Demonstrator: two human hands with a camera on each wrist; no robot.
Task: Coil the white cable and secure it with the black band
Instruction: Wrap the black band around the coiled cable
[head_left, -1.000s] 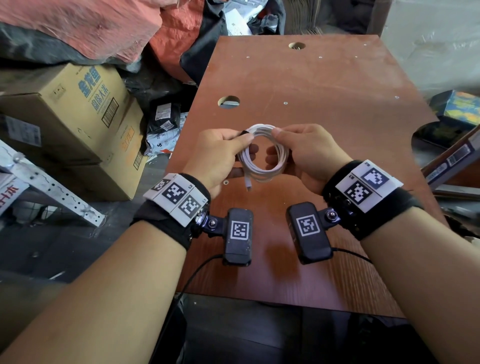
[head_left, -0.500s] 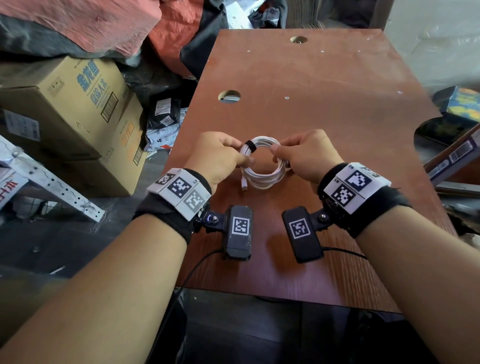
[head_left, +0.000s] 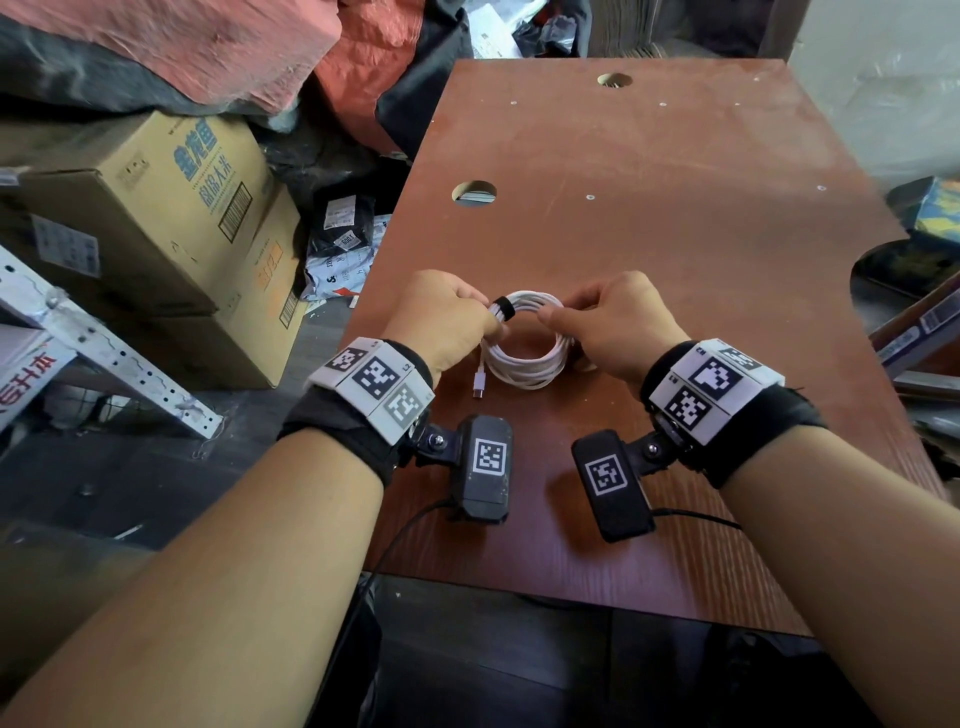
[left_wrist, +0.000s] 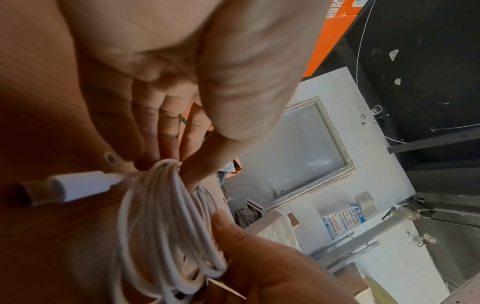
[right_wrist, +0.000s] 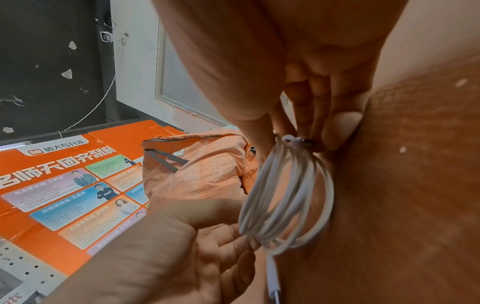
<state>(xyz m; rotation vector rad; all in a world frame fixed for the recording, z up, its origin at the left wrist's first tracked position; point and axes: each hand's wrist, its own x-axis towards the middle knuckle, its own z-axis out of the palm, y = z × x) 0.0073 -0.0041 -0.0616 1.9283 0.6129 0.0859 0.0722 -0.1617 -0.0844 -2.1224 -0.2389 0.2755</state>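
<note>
The white cable (head_left: 524, 358) is wound into a round coil of several loops, held low over the brown table (head_left: 649, 182). A black band (head_left: 504, 307) wraps the loops at the coil's upper left. My left hand (head_left: 488, 323) pinches the coil right beside the band. My right hand (head_left: 551, 313) pinches the opposite side. One white plug (head_left: 480, 383) sticks out toward me. In the left wrist view the coil (left_wrist: 166, 226) and plug (left_wrist: 75, 185) lie below my curled fingers (left_wrist: 166, 133). The right wrist view shows the coil (right_wrist: 285, 195) pinched at its top, and the band is hidden.
The table has two round holes (head_left: 474, 193) (head_left: 614, 79) and a curved cut-out on its right edge (head_left: 883, 265). Cardboard boxes (head_left: 156, 208) and a perforated metal bar (head_left: 104, 353) stand off the left edge. Bags and cloth pile up at the back left.
Both hands have brought the coil down toward the table and nearer to me. The black band now shows plainly round the loops, and the plug points toward me.
</note>
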